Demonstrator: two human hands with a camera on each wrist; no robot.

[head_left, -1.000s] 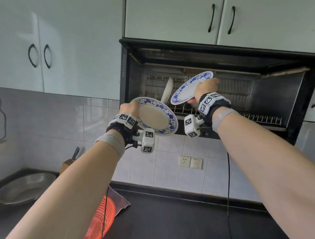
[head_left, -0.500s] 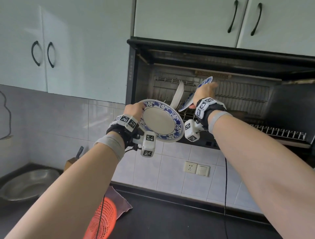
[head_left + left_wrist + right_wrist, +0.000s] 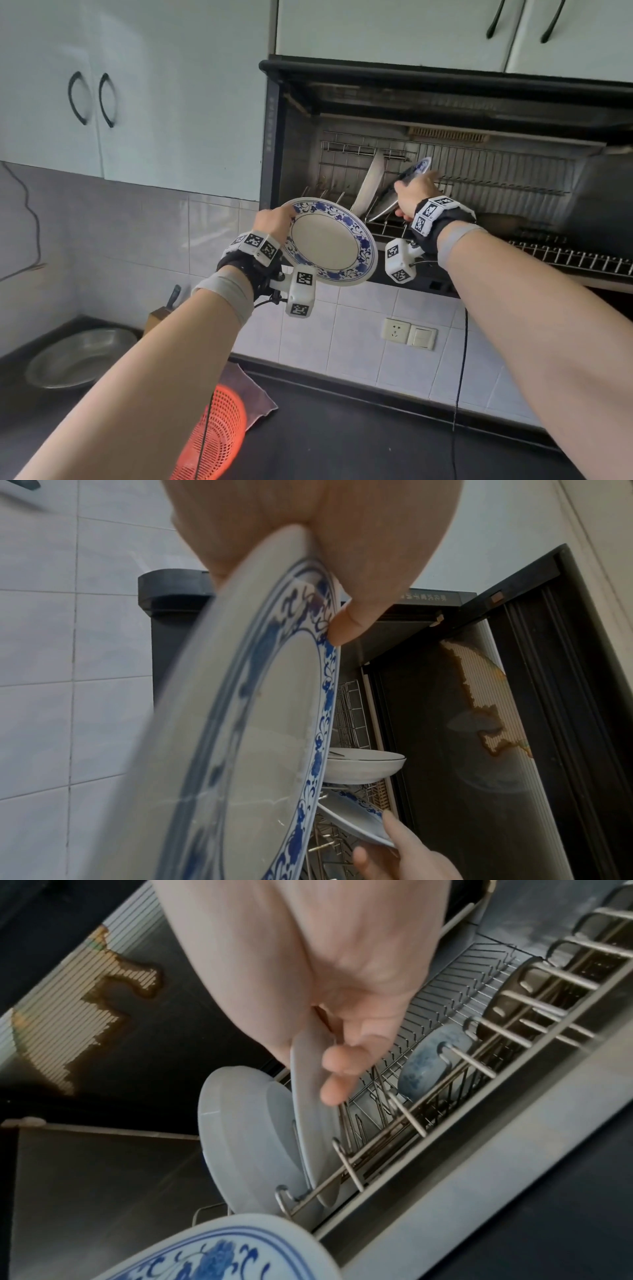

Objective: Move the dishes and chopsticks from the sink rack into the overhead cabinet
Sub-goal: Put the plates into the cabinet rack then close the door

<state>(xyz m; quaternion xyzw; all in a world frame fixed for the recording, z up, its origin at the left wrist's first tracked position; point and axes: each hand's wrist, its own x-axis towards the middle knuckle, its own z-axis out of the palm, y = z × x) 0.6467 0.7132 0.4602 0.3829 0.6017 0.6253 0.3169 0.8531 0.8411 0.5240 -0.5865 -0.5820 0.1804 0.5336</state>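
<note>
My left hand pinches the rim of a blue-patterned plate, thumb on its face, holding it tilted just outside the open overhead cabinet. My right hand grips a second blue-rimmed plate inside the cabinet; its lower edge sits between the prongs of the wire rack. That plate leans beside a plain white plate, which stands upright in the rack. A blue-glazed dish lies further along the rack.
A long pronged rail runs to the right inside the cabinet. Closed cupboard doors hang to the left. Below on the dark counter lie an orange colander on a cloth, a steel basin and a knife block.
My right hand has carried its plate from in front of the cabinet down into the rack beside the white plate. The left hand has kept its plate roughly in place.
</note>
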